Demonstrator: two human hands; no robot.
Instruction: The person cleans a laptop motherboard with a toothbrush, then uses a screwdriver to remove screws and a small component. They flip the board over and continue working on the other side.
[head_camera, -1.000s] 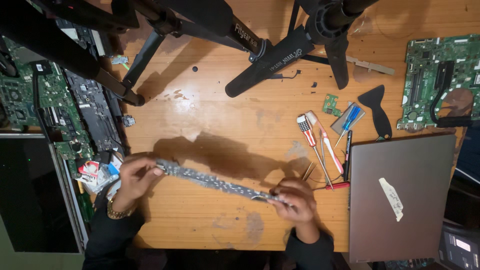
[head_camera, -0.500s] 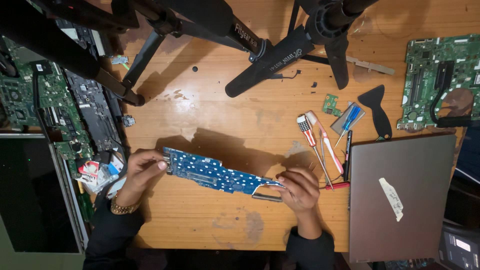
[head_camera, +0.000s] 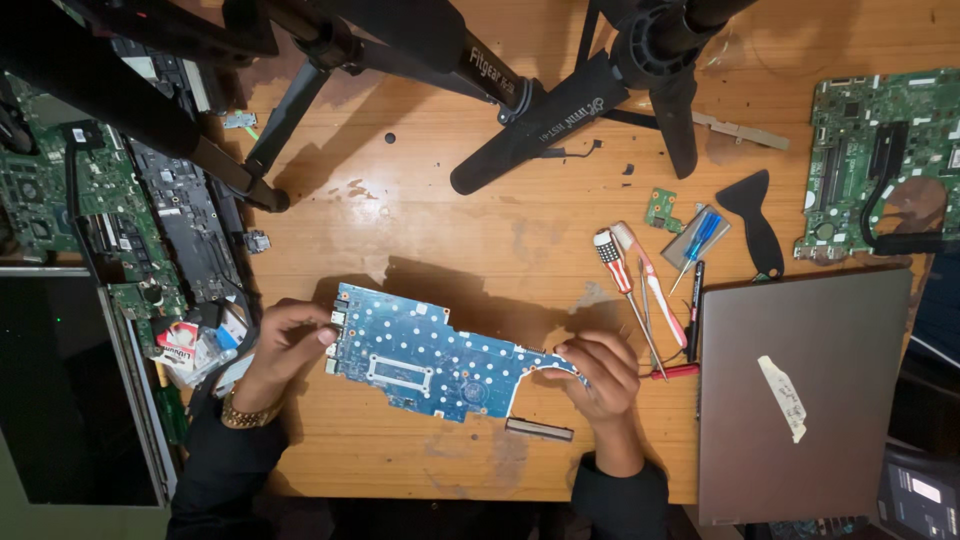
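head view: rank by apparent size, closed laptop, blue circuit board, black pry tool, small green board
1. closed laptop
2. blue circuit board, held by both hands, so lifted nearer the camera and possibly flattered
3. black pry tool
4. small green board

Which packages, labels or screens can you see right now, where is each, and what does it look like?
Laptop screen panel: far left edge, dark, unlit, pale frame.
Small packet: beside the left hand, red and white, crumpled.
Tape strip: stuck on the closed grey laptop at right, off-white, torn.
Device with label: bottom right corner, black with a white rectangular sticker.
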